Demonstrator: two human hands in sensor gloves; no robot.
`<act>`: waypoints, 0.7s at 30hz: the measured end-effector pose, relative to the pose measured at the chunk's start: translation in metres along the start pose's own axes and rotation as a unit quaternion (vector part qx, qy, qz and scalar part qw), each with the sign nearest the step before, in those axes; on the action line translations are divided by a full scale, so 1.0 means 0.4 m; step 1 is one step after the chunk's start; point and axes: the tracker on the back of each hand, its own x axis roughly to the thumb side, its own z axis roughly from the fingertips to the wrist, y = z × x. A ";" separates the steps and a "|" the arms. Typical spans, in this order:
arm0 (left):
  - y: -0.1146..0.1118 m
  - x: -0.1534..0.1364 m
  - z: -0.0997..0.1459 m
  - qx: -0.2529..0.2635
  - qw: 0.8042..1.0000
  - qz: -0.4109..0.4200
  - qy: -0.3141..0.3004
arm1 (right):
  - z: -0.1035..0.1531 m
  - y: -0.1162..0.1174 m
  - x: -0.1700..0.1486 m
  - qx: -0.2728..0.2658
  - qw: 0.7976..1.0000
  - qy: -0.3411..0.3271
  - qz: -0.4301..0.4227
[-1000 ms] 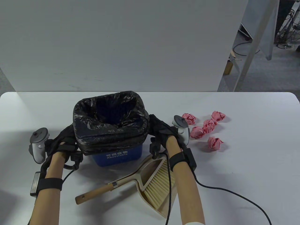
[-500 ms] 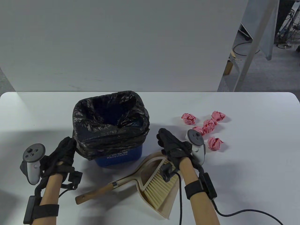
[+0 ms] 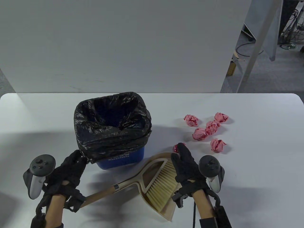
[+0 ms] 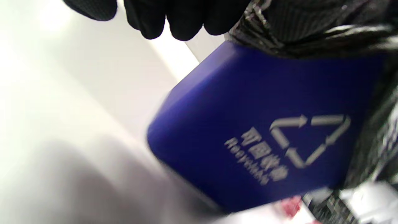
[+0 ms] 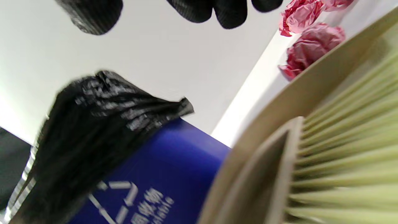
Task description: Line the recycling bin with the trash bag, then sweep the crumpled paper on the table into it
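The blue recycling bin [image 3: 123,161] stands left of centre, lined with the black trash bag [image 3: 111,133], whose edge is folded down over the rim. Several pink crumpled paper balls [image 3: 212,126] lie to its right; one [image 3: 176,148] sits just beyond my right fingertips. My left hand [image 3: 77,161] hovers at the bin's near-left corner with relaxed fingers, holding nothing. Straight-fingered, my right hand [image 3: 181,154] hangs over the far edge of the beige dustpan [image 3: 154,163] and grips nothing. The brush [image 3: 159,185] lies in the dustpan, its wooden handle [image 3: 102,193] pointing left.
A white wall panel stands behind the table [image 3: 261,190]. The left wrist view shows the bin's recycling label [image 4: 273,149] close below my fingers [image 4: 174,18]. In the right wrist view the dustpan rim [image 5: 279,102], brush bristles [image 5: 348,140] and paper balls [image 5: 307,43] show.
Both hands let go of the bag at the bin's sides and drew back toward me. The right hand now hangs over the dustpan, the left by the bin's near corner.
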 end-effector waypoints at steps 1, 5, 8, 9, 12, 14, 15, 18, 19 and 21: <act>-0.003 0.002 0.005 -0.020 1.000 -0.022 -0.005 | 0.001 -0.003 0.003 0.001 1.000 -0.009 0.026; -0.045 0.018 0.001 -0.130 0.987 -0.091 -0.002 | 0.001 -0.002 0.006 -0.011 0.997 -0.008 0.078; -0.098 0.038 -0.010 -0.199 0.970 -0.140 -0.009 | 0.000 0.000 -0.005 -0.007 0.996 0.007 0.085; -0.110 0.043 -0.011 -0.204 0.966 -0.160 -0.005 | 0.001 -0.003 -0.006 -0.008 0.996 0.010 0.091; -0.148 0.057 -0.018 -0.212 0.949 -0.233 0.004 | 0.003 -0.014 -0.009 -0.019 0.993 0.012 0.112; -0.161 0.056 -0.023 -0.221 0.943 -0.248 0.011 | 0.005 -0.016 -0.012 -0.020 0.994 0.014 0.109; -0.165 0.053 -0.025 -0.228 0.941 -0.250 0.016 | 0.007 -0.017 -0.013 -0.019 0.994 0.016 0.106; -0.166 0.050 -0.028 -0.233 0.942 -0.241 0.014 | 0.009 -0.016 -0.014 -0.015 0.994 0.021 0.107; -0.166 0.049 -0.029 -0.234 0.942 -0.238 0.012 | 0.010 -0.016 -0.014 -0.013 0.994 0.021 0.107; -0.167 0.045 -0.031 -0.248 0.943 -0.223 0.005 | 0.011 -0.015 -0.014 -0.010 0.994 0.022 0.108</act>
